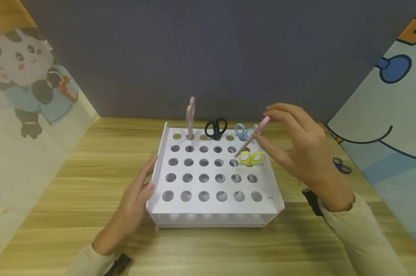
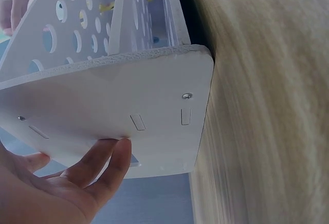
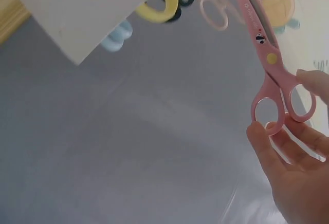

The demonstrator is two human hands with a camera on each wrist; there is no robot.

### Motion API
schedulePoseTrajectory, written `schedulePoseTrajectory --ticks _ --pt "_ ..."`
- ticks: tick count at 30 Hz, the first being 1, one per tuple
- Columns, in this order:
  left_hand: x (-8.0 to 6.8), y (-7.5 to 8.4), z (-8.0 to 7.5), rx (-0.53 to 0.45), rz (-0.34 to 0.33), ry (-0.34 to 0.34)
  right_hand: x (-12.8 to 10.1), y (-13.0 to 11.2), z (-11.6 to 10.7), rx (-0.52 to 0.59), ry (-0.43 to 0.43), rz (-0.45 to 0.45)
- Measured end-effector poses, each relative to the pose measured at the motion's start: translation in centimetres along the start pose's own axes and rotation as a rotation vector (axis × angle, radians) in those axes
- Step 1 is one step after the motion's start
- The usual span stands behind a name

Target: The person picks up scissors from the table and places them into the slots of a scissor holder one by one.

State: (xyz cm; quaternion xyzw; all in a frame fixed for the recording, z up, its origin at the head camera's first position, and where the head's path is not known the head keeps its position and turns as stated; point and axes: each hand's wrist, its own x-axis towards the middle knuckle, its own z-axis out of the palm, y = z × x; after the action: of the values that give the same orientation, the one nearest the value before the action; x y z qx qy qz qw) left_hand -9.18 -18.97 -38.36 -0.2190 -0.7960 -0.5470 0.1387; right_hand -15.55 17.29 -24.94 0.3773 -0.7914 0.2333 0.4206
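Pink scissors (image 3: 271,57): held aloft over right part of rack (image 1: 211,209), rings up, tip slanting down and left; near yellow scissors (image 1: 251,161); contact of tip with board not determinable.
Right hand (image 1: 297,142): gripping pink scissors by both rings, thumb on one, fingers on the other.
Left hand (image 1: 135,200): fingers loosely extended, resting against left wall of rack; nothing grasped.
Weight: judged light, manageable in a fingertip pinch.
Stiffness: judged rigid in handles and blades, free to swing at pivot; blades seemingly together, liable to part under uneven pull on rings.
Surface: judged smooth plastic at handles, a little slippery in a loose pinch; low risk of breakage.
Hold: best at both rings, squeezed together; not at blade edges or tip.
Rack: white, with perforated top board in five rows of six holes, walls at both sides; judged light enough to shift under a push, hence worth steadying.
Back row: pale scissors (image 1: 189,119) in second hole from left, black scissors (image 1: 216,134) in fourth, blue scissors (image 1: 243,136) in sixth; all handles up.
Third row from back: yellow scissors in right-end hole, handles up.
Outside rack: navy scissors (image 1: 340,166) on desk (image 1: 90,172), beyond right wrist.
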Motion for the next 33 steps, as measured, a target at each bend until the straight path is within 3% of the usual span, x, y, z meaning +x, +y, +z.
schedulePoseTrajectory --ticks 8,25,30,33 --pt "0.0 -0.3 0.0 0.032 0.003 -0.010 1.0 -0.5 2.5 0.006 -0.146 -0.131" --pt "-0.3 -0.6 -0.1 0.024 -0.020 -0.037 -0.7 -0.9 7.0 0.030 -0.392 -0.173" --pt "-0.3 -0.4 -0.2 0.004 -0.037 -0.040 -1.7 -1.2 7.7 0.027 -0.505 -0.189" --pt "-0.3 -0.3 -0.2 -0.003 -0.040 -0.043 -2.2 -1.3 7.8 0.022 -0.531 -0.178"
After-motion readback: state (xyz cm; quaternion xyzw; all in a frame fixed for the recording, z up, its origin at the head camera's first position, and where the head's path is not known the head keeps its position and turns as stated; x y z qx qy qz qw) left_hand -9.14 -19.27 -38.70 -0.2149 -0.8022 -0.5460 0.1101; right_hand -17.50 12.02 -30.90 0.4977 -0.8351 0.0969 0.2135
